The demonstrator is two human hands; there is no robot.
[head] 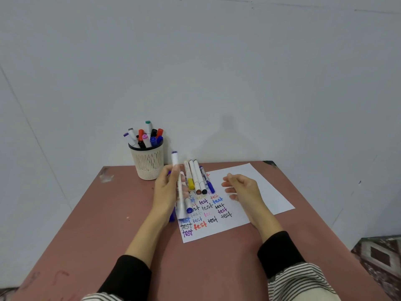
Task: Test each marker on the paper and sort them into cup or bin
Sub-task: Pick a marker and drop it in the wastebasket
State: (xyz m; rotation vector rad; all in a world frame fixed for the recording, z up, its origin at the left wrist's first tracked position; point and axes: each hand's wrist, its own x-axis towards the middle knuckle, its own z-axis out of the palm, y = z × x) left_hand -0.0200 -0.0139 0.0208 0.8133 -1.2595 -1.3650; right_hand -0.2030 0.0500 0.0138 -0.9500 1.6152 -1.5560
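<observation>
I have a white marker (pixel 176 181) in my left hand (pixel 168 190), fingers curled round the middle of its barrel, purple cap pointing up and away toward the cup (pixel 147 161). It looks light and stiff, a smooth plastic tube that could roll or slip, so I judge a hold near mid-barrel keeps it balanced; for uncapping I would pinch the cap end with the other hand. My right hand (pixel 240 187) hovers over the paper (pixel 249 192), fingers loosely bent and holding nothing.

The paper lies on the bench (pixel 97 224), its near-left part filled with coloured "test" words. A row of capped markers (pixel 196 179) rests side by side across its far-left edge, just right of my left hand; another with a blue cap (pixel 188 206) lies beside my wrist. The cup stands at the far left of the bench, already crowded with markers. I see no bin here.
</observation>
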